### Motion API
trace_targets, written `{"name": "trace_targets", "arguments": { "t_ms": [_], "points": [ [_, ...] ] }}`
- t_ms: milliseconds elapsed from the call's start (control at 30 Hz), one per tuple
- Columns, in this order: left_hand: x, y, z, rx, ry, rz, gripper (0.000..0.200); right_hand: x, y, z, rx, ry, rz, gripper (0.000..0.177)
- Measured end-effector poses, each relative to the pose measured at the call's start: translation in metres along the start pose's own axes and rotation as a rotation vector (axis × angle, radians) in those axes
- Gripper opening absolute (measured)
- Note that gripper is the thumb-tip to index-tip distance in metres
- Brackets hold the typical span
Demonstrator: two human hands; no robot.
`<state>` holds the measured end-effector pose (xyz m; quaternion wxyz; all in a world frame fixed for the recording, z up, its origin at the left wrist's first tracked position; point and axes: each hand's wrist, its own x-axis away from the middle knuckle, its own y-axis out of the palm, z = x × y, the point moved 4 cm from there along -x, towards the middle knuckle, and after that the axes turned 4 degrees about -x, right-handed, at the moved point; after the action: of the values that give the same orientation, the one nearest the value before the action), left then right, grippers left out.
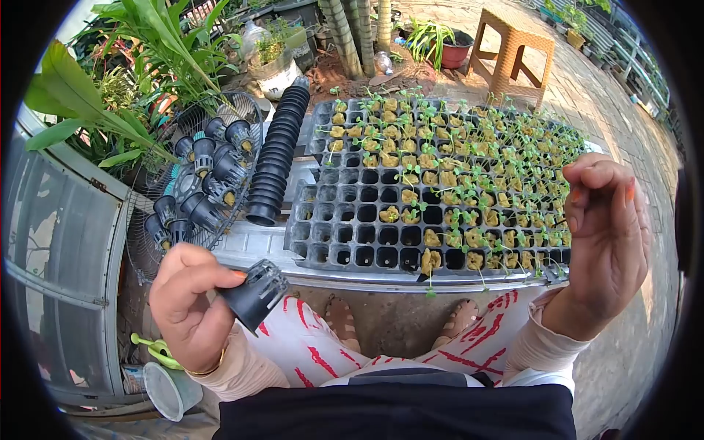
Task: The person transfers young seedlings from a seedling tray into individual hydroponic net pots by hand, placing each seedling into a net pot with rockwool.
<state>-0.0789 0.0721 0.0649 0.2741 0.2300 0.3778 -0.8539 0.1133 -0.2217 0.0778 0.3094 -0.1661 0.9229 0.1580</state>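
My left hand (192,304) grips a black slotted net pot (253,297) between thumb and fingers. The pot is tilted, its slotted end pointing up and right, in front of the seedling tray's near left corner. Over the right end of the black seedling tray (354,235) is my right hand (607,235), raised with loosely bent fingers spread apart and the palm partly showing. I see no object in it. Many of the tray's cells hold tan sponge plugs (389,214) with small green seedlings; several cells at the left and front have no plug.
A wire basket (139,253) at the left holds several net pots with plugs (203,210). Beside it, a long stack of black net pots (277,158) leans on the metal table (249,246). A brown stool (513,44) stands behind the tray; a pale bucket (172,392) is low left.
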Motion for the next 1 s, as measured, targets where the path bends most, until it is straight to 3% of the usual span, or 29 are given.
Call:
{"name": "trace_targets", "arguments": {
  "t_ms": [67,200,300,500,600,700,867,1000],
  "points": [
    [-0.023,0.017,-0.001,-0.004,0.054,-0.239,0.030,0.001,0.007,0.003,0.073,-0.083,0.063,0.041],
    [-0.052,0.049,-0.007,0.013,0.003,-0.405,0.027,0.005,0.004,-0.002,0.312,-0.295,-0.008,0.041],
    [-0.055,0.064,-0.016,0.018,-0.036,-0.469,0.027,0.007,0.006,-0.005,0.413,-0.002,-0.134,0.037],
    [-0.056,0.080,-0.039,0.093,-0.106,-0.479,0.025,0.006,0.004,0.009,0.405,-0.001,-0.041,0.031],
    [-0.058,0.082,-0.040,0.100,-0.210,-0.588,0.030,0.005,-0.003,0.011,0.433,-0.013,-0.034,0.030],
    [-0.058,0.086,-0.043,0.123,-0.173,-0.500,0.031,0.003,-0.003,0.014,0.458,-0.006,-0.043,0.030],
    [-0.059,0.083,-0.039,0.107,-0.175,-0.524,0.032,0.001,0.010,0.021,0.472,0.026,-0.090,0.031],
    [-0.054,0.059,-0.023,0.010,0.014,-0.143,0.042,0.001,0.013,0.022,0.441,-0.002,-0.222,0.029]
  ]
}}
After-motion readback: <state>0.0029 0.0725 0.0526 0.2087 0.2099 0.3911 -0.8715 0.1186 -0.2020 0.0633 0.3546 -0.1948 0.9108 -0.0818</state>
